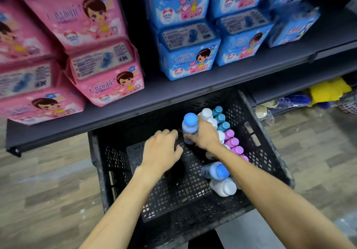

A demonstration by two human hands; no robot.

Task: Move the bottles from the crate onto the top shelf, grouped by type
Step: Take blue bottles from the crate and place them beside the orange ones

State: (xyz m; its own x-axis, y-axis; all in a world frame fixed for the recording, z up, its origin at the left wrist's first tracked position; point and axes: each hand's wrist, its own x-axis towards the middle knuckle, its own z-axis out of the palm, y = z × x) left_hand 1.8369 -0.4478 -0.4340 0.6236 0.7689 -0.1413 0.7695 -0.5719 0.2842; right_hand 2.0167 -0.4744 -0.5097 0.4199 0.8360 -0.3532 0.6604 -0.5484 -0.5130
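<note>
Black crate [116, 171] sits near, under the shelf [193, 90]. Right grip [204, 135] is clamped round an upright blue-capped bottle [190, 120], cap up, ready to stand on a shelf, I'd judge. Left grip [162, 148] hovers beside it, loosely curled, empty. Along the crate's right wall are three teal caps [220, 118] and four pink [231, 142]. One more blue bottle [215, 170] lies near. The whites [223, 187] are too crowded to count.
</note>
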